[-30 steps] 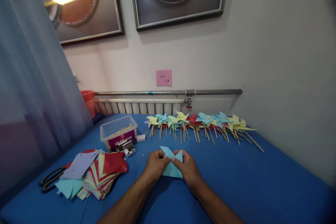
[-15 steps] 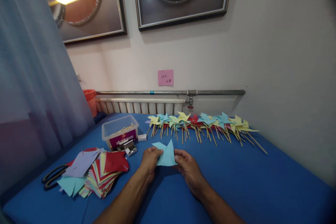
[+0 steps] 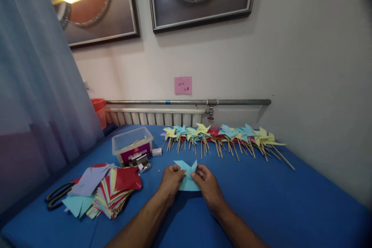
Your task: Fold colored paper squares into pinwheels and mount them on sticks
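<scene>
A light-blue paper pinwheel sheet (image 3: pixel 189 184), slit at its corners and partly folded, is held between both hands just above the blue table cover. My left hand (image 3: pixel 172 180) pinches its left side, the thumb lying near the middle. On the right side, my right hand (image 3: pixel 207 182) grips the paper with the thumb pressing toward the centre and the fingers behind a raised corner. Left of my left hand lie a fanned stack of coloured cut paper (image 3: pixel 116 193) and an open small box of pins (image 3: pixel 143 164).
Finished pinwheels on sticks (image 3: pixel 215 133) lie in a row along the back. A clear plastic tub (image 3: pixel 132 139) holds sticks, with a small white box (image 3: pixel 157 152) beside it. Black-handled scissors (image 3: pixel 55 197) lie far left, near a curtain (image 3: pixel 43 85). A radiator (image 3: pixel 157 116) runs behind.
Both hands have shifted slightly nearer with the blue paper. My right hand has moved from the paper's edge inward, folding a corner toward the middle.
</scene>
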The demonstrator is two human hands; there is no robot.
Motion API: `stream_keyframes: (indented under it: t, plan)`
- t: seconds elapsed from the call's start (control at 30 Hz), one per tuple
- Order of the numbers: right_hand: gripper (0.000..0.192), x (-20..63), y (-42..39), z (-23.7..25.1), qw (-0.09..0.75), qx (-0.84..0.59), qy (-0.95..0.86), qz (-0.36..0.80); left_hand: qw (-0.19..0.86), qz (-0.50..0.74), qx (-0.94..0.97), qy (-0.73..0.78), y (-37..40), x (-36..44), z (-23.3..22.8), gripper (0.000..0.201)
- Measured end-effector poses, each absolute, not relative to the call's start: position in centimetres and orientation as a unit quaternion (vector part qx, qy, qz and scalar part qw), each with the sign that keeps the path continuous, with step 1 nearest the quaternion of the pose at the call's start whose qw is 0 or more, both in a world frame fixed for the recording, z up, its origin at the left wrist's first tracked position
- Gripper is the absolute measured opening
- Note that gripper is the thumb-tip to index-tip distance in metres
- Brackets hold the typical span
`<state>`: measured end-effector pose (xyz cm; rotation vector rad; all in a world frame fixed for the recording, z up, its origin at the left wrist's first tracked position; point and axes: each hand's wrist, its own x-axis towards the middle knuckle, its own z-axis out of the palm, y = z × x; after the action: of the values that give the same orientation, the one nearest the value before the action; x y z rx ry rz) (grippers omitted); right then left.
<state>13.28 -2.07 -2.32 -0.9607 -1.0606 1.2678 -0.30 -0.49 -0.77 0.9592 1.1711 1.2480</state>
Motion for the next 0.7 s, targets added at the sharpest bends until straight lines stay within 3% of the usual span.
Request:
stream_keyframes:
  t: [0.17,0.7]
  plan:
    - [0.066,13.1,-1.9,-2.7,0.580,-0.429,-0.448,0.528,0.542,0.521,0.420,0.509,-0.8,0.1,-0.7,0.033]
    - [0.053,13.3,-1.1,-3.8,0.590,-0.470,-0.440,0.488,0.568,0.515,0.420,0.486,-1.0,0.3,-1.0,0.037]
